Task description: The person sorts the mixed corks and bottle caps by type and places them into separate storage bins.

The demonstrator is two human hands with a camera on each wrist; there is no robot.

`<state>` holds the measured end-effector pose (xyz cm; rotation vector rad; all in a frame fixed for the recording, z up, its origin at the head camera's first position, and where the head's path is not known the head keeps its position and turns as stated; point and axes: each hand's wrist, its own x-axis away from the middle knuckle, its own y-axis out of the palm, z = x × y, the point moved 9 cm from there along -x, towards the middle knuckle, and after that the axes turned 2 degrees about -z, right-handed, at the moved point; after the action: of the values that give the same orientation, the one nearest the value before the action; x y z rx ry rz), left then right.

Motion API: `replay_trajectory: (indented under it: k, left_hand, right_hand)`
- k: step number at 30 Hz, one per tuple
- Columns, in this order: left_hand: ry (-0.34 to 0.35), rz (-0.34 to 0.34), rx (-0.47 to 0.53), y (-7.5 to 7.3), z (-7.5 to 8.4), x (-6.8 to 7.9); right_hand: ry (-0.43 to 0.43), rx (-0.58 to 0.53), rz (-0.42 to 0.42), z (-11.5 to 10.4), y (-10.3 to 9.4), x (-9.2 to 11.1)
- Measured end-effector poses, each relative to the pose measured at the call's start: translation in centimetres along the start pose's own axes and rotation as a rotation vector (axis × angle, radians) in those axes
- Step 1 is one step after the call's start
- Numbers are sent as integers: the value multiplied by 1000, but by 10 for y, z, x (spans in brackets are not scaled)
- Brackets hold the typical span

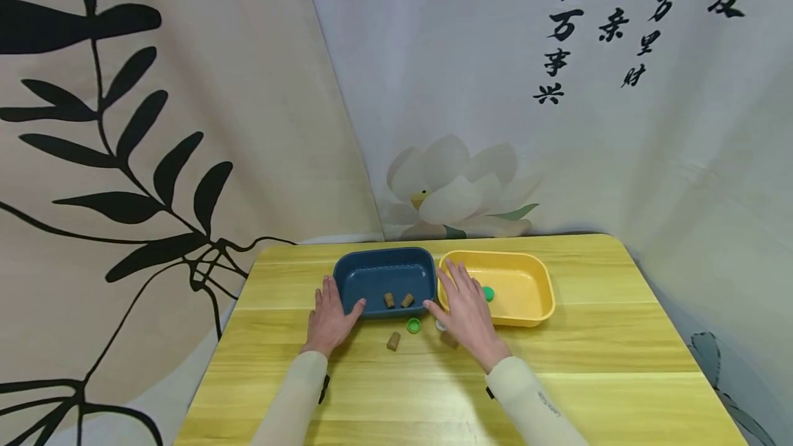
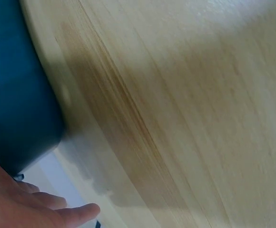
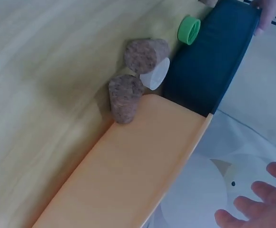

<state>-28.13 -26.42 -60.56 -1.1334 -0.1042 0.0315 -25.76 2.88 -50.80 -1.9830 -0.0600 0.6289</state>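
Note:
My left hand is at the front left corner of a dark blue tray, its fingers along the outer side and its thumb at the front rim. My right hand reaches over the near left corner of a yellow tray, fingers spread and thumb pointing at the blue tray's front right corner. Two corks lie inside the blue tray. Just in front of the trays are a green bottle cap, a white cap and several corks. A green round piece lies in the yellow tray, partly behind the right hand.
Both trays stand side by side near the back of a wooden table. A patterned cloth with a flower and writing hangs directly behind the table's far edge.

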Motion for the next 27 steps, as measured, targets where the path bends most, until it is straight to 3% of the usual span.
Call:
replay_trajectory:
  k: [9,14,27]
  left_hand:
    - [0,18,8,-2,0,1]
    - [8,23,3,-3,0,1]
    - [12,19,-8,-3,1,0]
  right_hand:
    - [-53,-12,5,-9,-1,26]
    - [-126,44,-17,-18,4,42]
    - [-221,120,-216,-35,30,77]
